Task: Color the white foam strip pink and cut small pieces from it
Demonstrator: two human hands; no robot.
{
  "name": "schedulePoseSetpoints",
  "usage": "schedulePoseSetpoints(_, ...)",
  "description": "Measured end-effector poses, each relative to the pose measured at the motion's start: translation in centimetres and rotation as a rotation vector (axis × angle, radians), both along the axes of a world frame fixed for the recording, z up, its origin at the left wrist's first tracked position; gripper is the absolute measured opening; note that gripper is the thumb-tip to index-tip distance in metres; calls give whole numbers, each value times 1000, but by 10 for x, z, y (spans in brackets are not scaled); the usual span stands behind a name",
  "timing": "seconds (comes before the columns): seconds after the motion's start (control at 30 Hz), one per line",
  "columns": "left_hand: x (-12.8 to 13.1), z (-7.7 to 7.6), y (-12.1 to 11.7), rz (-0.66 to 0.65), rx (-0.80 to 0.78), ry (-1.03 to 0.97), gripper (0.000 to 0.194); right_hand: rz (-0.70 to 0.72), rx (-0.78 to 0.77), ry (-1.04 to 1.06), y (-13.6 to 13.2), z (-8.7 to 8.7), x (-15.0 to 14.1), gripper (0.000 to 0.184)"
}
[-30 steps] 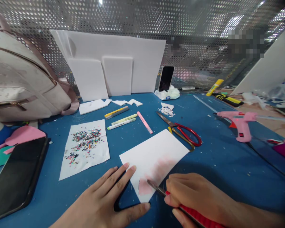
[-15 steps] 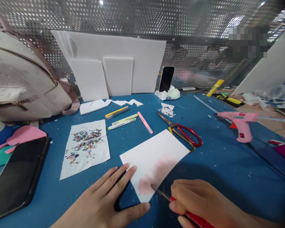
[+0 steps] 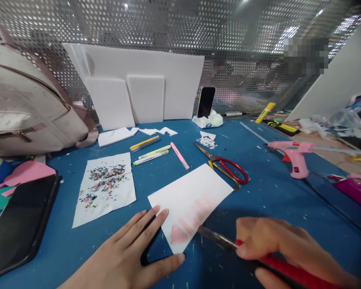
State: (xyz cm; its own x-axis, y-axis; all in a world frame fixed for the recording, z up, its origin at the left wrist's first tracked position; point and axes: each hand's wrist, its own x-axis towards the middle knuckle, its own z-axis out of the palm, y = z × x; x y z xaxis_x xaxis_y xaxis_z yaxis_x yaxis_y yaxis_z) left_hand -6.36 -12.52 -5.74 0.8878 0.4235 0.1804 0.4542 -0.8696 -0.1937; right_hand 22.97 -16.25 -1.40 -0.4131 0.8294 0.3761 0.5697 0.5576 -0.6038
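Note:
My left hand (image 3: 138, 245) lies with fingers spread, its fingertips on the left edge of a white card (image 3: 183, 192). Uneven pink smudges run along the card's near right side, densest at the lower corner. In my right hand (image 3: 276, 245) is a red-handled tool with a narrow dark metal blade (image 3: 218, 237); its exact kind I cannot make out. The blade tip is at the card's near right edge. Beyond the card, scissors (image 3: 219, 162) with a red handle loop lie partly spread. A pink marker (image 3: 179, 155) rests behind the card.
Left of the card, a paper sheet (image 3: 81, 212) bears colourful sequins, with a phone (image 3: 21, 224) beside it. Several markers (image 3: 152, 156) and white scraps (image 3: 116, 137) lie farther back. A pink glue gun (image 3: 297, 158) stands at right, its cord trailing. White boards (image 3: 180, 88) lean against the mesh.
My right hand has moved right with the tool, drawing its tip from the pink patch to the card's edge. The pink streaks look more broken. My left hand stays on the card.

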Motion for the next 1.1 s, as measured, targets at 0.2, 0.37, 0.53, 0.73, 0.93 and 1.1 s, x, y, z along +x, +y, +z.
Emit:
schedulePoseSetpoints(0.2, -1, -5, -2, -6, -23, -5, 80, 47, -138, 8, 38, 15, 11, 10)
schedulePoseSetpoints(0.37, -2, -9, 0, -36, -33, -27, 81, -30, -194, -76, 86, 23, 16, 22)
schedulePoseSetpoints(0.53, -3, -14, 0, -39, 7, -65, 77, 63, -223, -239, 121, 8, 14, 27)
schedulePoseSetpoints(0.73, -7, -12, 8, -119, 107, -165, 43, 54, -221, -240, 119, 5, 15, 22)
schedulePoseSetpoints(0.93, -16, 0, 17, -195, 72, -196, 45, -35, -180, -300, 92, 12, 29, 15)
schedulePoseSetpoints(1.1, -16, 6, 14, -155, -25, -127, 47, 13, -223, -41, 63, 19, 20, 23)
